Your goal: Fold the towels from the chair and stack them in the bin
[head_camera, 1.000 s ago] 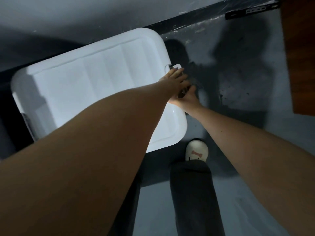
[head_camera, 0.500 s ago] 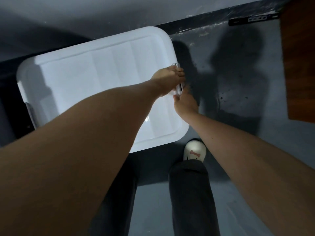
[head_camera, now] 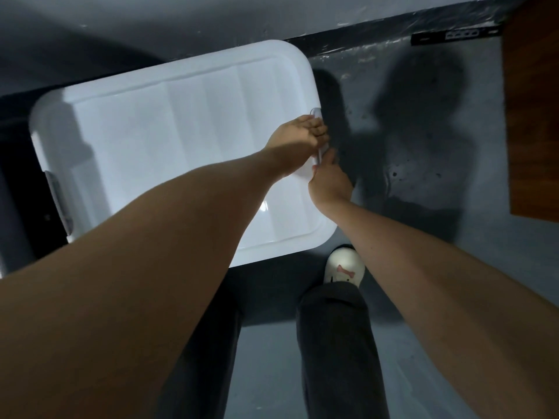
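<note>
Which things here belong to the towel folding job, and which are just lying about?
Job: white bin, lid on; side clip; left hand and right hand, both on that clip. No towels in view.
Lying about: wooden panel; black bracket.

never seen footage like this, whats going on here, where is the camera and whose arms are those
No machine here: a person wears one wide-angle camera on the head, looking down, so the two bare arms are their own. On the dark grey floor sits a white plastic storage bin with its lid on. The left hand curls its fingers over the clear plastic latch at the lid's short edge; the right hand touches the same latch from the near side, its fingers mostly hidden. Below stands a white shoe with a pink mark. No towels show.
</note>
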A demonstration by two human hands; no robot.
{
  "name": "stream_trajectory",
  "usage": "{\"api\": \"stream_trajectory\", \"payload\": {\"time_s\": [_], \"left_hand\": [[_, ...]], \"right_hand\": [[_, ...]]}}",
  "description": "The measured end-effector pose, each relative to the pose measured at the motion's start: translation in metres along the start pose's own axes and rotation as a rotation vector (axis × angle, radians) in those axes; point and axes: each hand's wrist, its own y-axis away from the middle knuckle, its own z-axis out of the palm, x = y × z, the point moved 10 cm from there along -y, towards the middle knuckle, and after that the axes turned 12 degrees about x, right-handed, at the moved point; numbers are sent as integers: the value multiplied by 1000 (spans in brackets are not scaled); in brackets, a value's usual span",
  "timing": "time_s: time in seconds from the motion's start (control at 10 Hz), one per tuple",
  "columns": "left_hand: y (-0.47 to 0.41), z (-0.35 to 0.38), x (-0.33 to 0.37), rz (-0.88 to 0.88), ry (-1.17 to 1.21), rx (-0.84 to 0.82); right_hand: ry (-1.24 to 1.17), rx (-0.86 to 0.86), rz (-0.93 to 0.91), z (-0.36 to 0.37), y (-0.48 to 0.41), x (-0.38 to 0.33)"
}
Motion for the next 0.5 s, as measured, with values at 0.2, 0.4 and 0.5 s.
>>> {"api": "stream_trajectory", "payload": {"time_s": [0.2, 0.4, 0.5], "left_hand": [[15, 10, -13, -299, 161, 107], [24, 17, -22, -424, 264, -60], [32, 1, -30, -711, 500, -14]], "right_hand": [[34, -20, -26, 4, -1, -1], [34, 16, 51, -6, 2, -3], [-67, 161, 47, -29, 0, -14]]}}
